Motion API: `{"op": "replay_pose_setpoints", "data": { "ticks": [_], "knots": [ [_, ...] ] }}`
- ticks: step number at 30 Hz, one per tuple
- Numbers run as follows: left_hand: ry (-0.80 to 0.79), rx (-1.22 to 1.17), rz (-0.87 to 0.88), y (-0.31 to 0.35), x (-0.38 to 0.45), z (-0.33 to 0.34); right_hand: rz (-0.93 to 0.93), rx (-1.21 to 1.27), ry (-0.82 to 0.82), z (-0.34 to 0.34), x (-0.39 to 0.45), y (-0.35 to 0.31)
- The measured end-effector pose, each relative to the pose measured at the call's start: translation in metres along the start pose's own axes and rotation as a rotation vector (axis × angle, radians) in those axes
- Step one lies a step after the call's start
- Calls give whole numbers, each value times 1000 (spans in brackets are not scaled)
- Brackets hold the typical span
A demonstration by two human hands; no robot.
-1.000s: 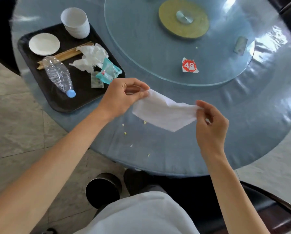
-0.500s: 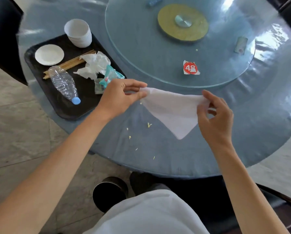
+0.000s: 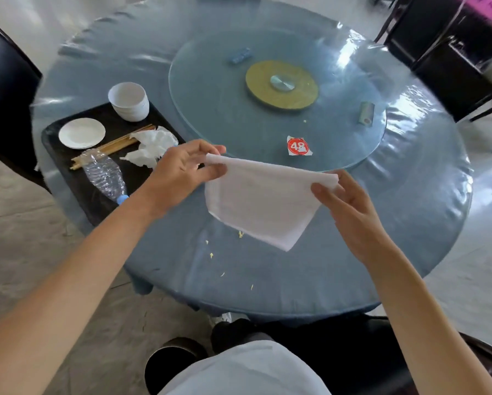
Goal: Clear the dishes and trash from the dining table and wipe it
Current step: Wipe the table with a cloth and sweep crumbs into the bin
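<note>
Head view shows us pinching a folded white cloth (image 3: 263,199) between both hands above the near edge of the surface (image 3: 410,223): our left hand (image 3: 179,173) grips its upper left corner, our right hand (image 3: 350,208) its right corner. Crumbs (image 3: 240,234) lie beneath; the black tray (image 3: 68,166) sits at the left edge.

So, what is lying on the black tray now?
On the black tray lie stacked white bowls, a small white plate, chopsticks, crumpled tissue and a crushed plastic bottle. The left hand covers the tray's right corner.
</note>
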State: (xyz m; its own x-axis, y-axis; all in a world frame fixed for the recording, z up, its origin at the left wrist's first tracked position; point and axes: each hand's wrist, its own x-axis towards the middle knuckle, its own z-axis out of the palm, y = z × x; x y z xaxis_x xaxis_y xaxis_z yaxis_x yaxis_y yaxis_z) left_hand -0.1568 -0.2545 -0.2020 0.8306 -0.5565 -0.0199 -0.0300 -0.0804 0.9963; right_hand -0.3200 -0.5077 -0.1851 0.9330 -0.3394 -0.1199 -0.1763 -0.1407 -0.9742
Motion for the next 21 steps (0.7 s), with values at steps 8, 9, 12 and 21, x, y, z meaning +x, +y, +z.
{"op": "replay_pose_setpoints", "data": {
  "ticks": [8, 9, 12, 21],
  "knots": [
    [-147, -166, -366, -68, -41, 36, 313, 237, 250, 19, -6, 27],
    [-127, -176, -411, -78, -46, 42, 412, 270, 237, 19, -8, 39],
    [-74, -210, -462, -89, -55, 49, 610, 401, 125, 15, -24, 78],
    [-22, -159, -474, -87, -81, 36, 388, 207, -1, 25, -82, 106]
  ]
}}
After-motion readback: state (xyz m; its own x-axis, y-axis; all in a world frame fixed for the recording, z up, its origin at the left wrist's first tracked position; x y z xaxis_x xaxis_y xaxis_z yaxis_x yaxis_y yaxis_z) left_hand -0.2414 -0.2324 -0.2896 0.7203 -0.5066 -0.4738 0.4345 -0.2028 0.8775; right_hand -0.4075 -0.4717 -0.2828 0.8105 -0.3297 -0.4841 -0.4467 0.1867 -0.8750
